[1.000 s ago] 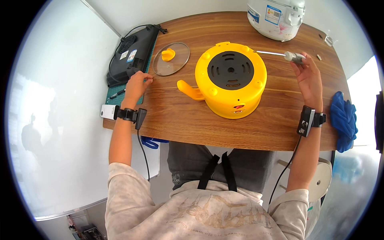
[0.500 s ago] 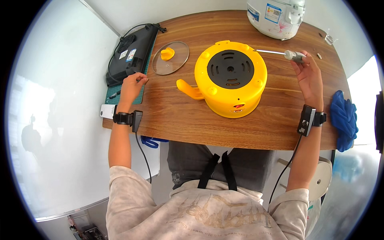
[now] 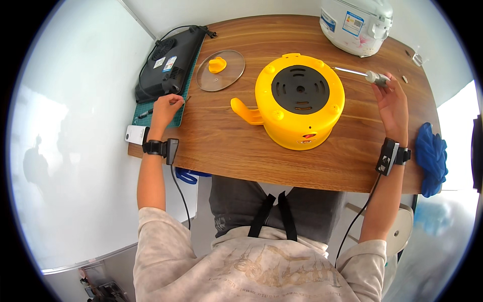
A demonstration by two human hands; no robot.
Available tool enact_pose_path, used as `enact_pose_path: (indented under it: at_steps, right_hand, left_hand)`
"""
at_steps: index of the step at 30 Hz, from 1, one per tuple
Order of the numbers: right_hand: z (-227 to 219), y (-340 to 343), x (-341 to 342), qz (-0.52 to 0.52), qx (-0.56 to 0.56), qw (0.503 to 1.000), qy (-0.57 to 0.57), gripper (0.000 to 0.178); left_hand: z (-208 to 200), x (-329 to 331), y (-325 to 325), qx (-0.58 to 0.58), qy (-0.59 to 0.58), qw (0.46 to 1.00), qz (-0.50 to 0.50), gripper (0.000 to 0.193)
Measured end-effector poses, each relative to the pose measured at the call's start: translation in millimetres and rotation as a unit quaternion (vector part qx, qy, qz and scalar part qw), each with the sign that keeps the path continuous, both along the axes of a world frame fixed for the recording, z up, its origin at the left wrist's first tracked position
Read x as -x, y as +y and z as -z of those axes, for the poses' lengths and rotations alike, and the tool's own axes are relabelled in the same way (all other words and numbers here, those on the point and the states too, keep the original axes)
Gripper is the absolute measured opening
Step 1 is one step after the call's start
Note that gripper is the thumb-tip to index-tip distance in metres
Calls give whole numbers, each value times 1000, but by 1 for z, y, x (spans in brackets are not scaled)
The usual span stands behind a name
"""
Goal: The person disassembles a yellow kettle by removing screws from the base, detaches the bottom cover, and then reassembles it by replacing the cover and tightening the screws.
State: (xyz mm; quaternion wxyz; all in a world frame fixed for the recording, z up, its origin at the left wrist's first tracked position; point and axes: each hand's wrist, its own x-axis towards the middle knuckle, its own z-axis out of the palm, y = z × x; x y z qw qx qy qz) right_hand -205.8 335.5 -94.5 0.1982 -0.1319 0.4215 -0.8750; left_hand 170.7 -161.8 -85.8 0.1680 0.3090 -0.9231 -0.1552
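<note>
An upturned yellow electric pot [image 3: 282, 135] stands mid-table, its slotted black base plate [image 3: 287, 90] facing up and its handle [image 3: 245, 114] pointing left. My right hand [image 3: 393, 106] is closed round the pale grip of a screwdriver [image 3: 376, 78]. The shaft points left, its tip close to the pot's far right rim; contact cannot be made out. Over the green cutting mat [image 3: 177, 117], my left hand [image 3: 165, 109] has its fingers pinched together. A tiny dark thing shows by those fingertips, too small to name.
A black appliance [image 3: 163, 68] with a cord lies on the mat at the left. Behind the pot's handle is a glass lid [image 3: 232, 75] with a yellow knob. A white rice cooker [image 3: 352, 32] stands at the back right, and blue cloth [image 3: 431, 160] hangs at the right edge.
The view has shifted slightly, so the table's things appear farther right. My left hand has moved a little left relative to the mat. The screwdriver stays in my right hand near the pot's rim.
</note>
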Motion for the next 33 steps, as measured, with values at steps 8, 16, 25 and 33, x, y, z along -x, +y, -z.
enact_pose_path:
  at_steps: [8,16,25,33]
  right_hand:
    - [0,4,4,5,2,1000,1,28]
    - [3,5,9,23,34,999,9,25]
    - [-1,-1,-3,41,-132,988,62,19]
    - [0,-15,-17,-10,-274,953,125,26]
  left_hand:
    - [-3,-10,-1,17,17,999,-42,20]
    - [-14,-66,-67,141,-144,967,-156,21]
    - [4,-76,-83,174,-142,972,-76,27]
    - [-9,-59,-51,251,-114,961,-20,21]
